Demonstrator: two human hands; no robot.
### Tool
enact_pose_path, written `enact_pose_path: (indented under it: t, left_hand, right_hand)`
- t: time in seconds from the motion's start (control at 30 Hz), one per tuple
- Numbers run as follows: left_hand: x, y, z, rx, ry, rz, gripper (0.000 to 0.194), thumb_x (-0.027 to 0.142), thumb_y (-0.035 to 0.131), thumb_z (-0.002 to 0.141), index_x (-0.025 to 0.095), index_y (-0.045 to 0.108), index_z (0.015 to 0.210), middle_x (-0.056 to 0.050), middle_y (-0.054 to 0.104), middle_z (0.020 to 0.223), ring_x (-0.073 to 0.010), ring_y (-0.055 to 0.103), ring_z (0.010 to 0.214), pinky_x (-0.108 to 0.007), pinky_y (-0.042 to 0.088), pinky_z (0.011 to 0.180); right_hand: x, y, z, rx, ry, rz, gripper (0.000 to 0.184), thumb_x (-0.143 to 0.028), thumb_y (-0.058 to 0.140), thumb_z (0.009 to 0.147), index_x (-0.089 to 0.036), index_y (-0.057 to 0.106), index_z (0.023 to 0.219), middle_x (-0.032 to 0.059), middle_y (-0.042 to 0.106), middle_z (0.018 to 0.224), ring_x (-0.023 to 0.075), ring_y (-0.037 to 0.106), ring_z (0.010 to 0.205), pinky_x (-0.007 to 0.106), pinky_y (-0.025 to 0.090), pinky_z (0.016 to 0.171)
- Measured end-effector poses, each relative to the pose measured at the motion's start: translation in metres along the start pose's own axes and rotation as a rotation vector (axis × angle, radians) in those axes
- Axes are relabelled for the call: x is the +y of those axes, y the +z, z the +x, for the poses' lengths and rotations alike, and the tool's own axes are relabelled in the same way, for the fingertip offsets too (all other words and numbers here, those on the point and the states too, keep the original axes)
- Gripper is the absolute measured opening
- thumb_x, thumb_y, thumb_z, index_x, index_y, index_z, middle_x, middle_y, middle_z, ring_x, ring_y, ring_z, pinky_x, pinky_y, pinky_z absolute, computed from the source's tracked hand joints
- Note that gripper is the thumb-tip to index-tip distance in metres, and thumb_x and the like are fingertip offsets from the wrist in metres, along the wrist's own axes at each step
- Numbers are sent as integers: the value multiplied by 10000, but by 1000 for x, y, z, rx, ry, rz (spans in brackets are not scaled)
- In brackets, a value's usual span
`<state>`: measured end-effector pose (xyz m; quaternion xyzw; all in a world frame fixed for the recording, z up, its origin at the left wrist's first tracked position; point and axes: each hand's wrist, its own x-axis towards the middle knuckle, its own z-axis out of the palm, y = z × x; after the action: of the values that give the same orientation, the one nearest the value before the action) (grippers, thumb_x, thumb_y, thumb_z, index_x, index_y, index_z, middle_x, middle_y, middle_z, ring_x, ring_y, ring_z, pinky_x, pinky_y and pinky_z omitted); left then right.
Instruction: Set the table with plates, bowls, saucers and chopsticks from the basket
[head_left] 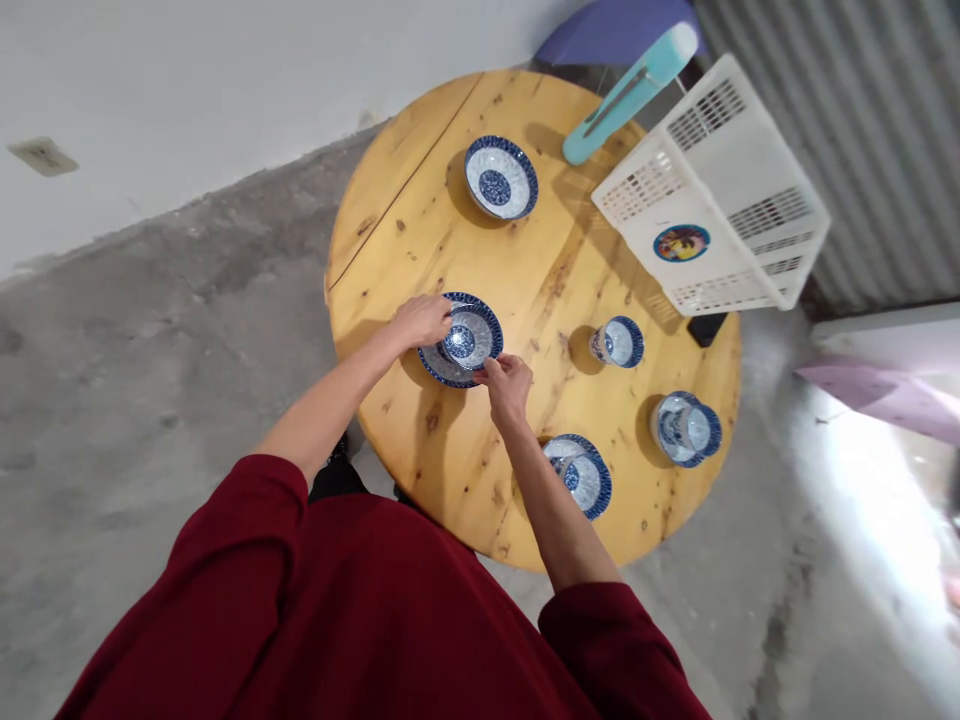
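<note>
A smaller blue-and-white bowl (pixel 474 345) sits over a larger bowl (pixel 448 375) of the same pattern, near the left side of the round table. My left hand (pixel 422 321) grips the small bowl's left rim with curled fingers. On the opposite, lower right rim, my right hand (pixel 509 386) pinches the same bowl between thumb and fingers. Whether the small bowl rests inside the larger one or is held just above it, I cannot tell. Below my right forearm lies another patterned bowl (pixel 594 478) with a cup (pixel 564 462) in it, partly hidden by the arm.
The wooden table (pixel 420 240) also carries a bowl (pixel 501 178) at the back, a cup (pixel 621 342), and a bowl (pixel 663 425) with a cup (pixel 697 428). Back right stand a white plastic basket (pixel 720 200), a turquoise bottle-like object (pixel 630 95) and a dark phone-like object (pixel 706 328).
</note>
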<state>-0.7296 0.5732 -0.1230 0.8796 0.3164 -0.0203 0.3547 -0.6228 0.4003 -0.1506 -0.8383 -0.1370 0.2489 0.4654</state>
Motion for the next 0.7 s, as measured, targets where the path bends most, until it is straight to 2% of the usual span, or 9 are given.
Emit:
enact_pose_path:
  t: [0.17, 0.37, 0.47, 0.57, 0.7]
  left_hand:
    - [-8, -2, -6, 46, -15, -10, 346, 319, 475, 939, 177, 737, 1114, -127, 758, 1126, -295, 681, 1050, -368, 494, 906]
    - [-17, -14, -16, 134, -39, -165, 332, 319, 462, 953, 179, 725, 1101, -82, 770, 899, -247, 691, 922, -333, 482, 895]
    - [-17, -20, -13, 161, -44, -211, 325, 306, 442, 950, 192, 722, 1071, -68, 770, 866, -220, 697, 826, -319, 491, 852]
    - [-10, -29, -8, 170, -40, -204, 313, 329, 448, 932, 203, 714, 1037, -61, 774, 845, -209, 703, 780, -294, 497, 779]
    - [7, -50, 2, 197, -25, -177, 286, 375, 453, 891, 230, 685, 973, -29, 770, 809, -202, 711, 745, -280, 502, 733]
  right_hand:
    - [-2, -6, -12, 19, 7, 88, 341, -383, 642, 797, -139, 611, 1033, -10, 653, 643, 190, 697, 606, 305, 620, 602]
    - [14, -22, -49, 53, 46, 152, 303, -367, 661, 753, -154, 635, 967, 13, 689, 733, 160, 685, 596, 293, 616, 588]
    - [22, -26, -54, 49, 51, 186, 298, -344, 655, 734, -160, 643, 967, 10, 691, 746, 155, 681, 579, 285, 609, 557]
    - [22, -29, -36, 74, 41, 250, 273, -324, 644, 731, -158, 653, 948, 7, 691, 734, 146, 673, 553, 260, 589, 518]
    - [8, -46, 24, 197, 77, 387, 159, -263, 611, 758, -153, 635, 870, 2, 681, 701, 124, 654, 509, 228, 565, 489]
